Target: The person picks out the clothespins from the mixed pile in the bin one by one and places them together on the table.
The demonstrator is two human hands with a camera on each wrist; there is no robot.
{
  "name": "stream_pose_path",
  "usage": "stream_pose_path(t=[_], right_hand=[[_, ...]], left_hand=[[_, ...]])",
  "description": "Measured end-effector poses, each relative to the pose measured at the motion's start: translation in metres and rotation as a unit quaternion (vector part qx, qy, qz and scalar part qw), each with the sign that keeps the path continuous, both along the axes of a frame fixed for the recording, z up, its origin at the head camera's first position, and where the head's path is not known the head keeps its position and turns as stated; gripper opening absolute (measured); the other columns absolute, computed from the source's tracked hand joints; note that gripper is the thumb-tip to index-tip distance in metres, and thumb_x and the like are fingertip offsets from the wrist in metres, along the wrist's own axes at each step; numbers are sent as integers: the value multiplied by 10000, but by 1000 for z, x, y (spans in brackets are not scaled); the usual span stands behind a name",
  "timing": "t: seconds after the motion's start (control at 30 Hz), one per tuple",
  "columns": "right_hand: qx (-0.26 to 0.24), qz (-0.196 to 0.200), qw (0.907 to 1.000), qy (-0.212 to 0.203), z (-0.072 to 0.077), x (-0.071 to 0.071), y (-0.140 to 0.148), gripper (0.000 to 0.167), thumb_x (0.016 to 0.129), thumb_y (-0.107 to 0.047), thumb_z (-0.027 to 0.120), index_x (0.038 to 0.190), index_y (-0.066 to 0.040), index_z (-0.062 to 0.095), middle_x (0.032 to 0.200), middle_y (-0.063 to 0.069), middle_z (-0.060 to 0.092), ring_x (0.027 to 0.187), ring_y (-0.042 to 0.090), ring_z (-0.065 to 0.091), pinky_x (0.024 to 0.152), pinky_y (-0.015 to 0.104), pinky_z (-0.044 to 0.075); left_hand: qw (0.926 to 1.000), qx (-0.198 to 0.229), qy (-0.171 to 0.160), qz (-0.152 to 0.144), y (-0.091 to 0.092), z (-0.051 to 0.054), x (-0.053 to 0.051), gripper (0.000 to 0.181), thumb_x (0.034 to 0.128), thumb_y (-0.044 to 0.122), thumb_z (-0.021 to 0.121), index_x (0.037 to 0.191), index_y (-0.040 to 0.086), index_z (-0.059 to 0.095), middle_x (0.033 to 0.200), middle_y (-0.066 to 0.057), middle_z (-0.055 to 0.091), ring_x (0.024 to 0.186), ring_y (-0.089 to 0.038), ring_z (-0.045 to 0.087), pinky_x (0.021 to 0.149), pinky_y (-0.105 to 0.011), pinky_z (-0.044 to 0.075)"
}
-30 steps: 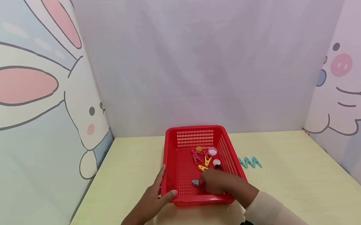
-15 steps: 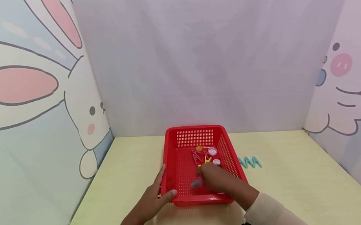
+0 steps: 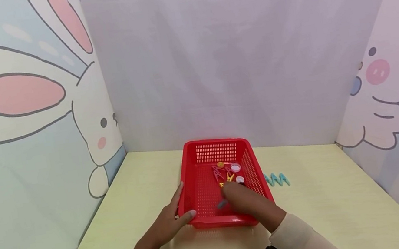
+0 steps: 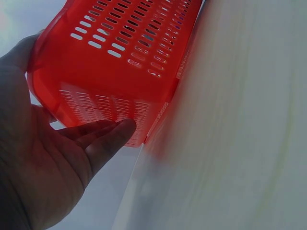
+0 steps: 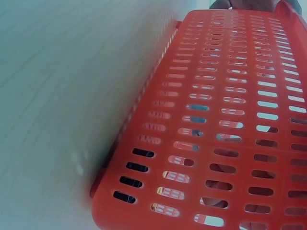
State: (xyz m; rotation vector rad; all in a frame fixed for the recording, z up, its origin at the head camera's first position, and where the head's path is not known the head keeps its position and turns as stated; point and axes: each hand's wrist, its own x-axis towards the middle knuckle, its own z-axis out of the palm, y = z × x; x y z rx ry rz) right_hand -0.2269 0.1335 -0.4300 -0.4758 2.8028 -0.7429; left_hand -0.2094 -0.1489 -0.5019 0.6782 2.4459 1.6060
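**Right fingers pinched a blue clip inside the basket**

Through the head camera I saw the right hand (image 3: 240, 196) inside the red basket (image 3: 225, 220), gripping a blue clip (image 3: 222, 204), as best I could tell; the fingertips lay hidden behind the hand. The clip's exposed end was blurred, pointing left and slightly toward the near rim, its long axis slanting across the basket. The basket's own long axis ran away from the person.

The left hand (image 3: 165, 228) held the near-left corner, thumb hooked over the rim. Only my left wrist view revealed its fingers (image 4: 108, 141) lying along the outer side wall. The right wrist view gave me mostly slotted wall, with blue slivers showing through.

Beyond the right fingers lay yellow clips (image 3: 230, 177), pink clips (image 3: 217, 173) and white caps (image 3: 235, 168); a dark item (image 3: 242, 184) beside them was partly covered. To their right, outside, blue clips (image 3: 275, 179) sat on the bench (image 3: 315, 202), the nearest partly cut off by the basket.
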Motion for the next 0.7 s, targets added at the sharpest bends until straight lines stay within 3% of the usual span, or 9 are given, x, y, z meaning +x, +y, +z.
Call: stream_pose_path(t=[0.17,0.3,0.47,0.6,0.7], right_hand=[[278,-3,9989,383,-1,-2,0,665,752,-242,999,1307,-101,660,1132,47,669,956,222,691,792,473,696],[687,-67,9950,721,-1,-3,-2,781,718,-176,1019,1390,-108,627,1215,74,601,1010,251,686,820,491,699],[1023,-138,9877,1175,1,-2,-5,668,718,-161,1020,1314,-149,721,1136,34,684,947,213,694,834,470,696],[1075,-137,9824,1522,7,2,-7,489,831,-263,959,1288,-186,801,1060,12,730,841,163,666,750,387,680],[978,-191,9828,1557,14,6,-8,425,892,-329,909,1288,-202,821,1013,-2,718,774,129,624,666,292,630]], left_hand=[[10000,-15,-11,25,1,2,1,1099,953,405,810,1771,232,98,1564,-197,558,1360,-321,622,932,-395,680],[10000,-11,-25,32,1,2,2,1114,945,413,820,1771,225,97,1561,-194,560,1359,-323,622,929,-392,680],[10000,-9,-46,57,1,1,2,1131,932,441,832,1770,236,102,1565,-187,559,1357,-323,621,923,-392,682],[10000,-26,-38,81,1,2,2,1126,934,434,833,1770,241,105,1568,-186,559,1355,-324,624,921,-393,682],[9999,-50,-45,102,2,4,3,1124,935,427,833,1770,235,105,1567,-191,559,1354,-324,625,923,-392,682]])
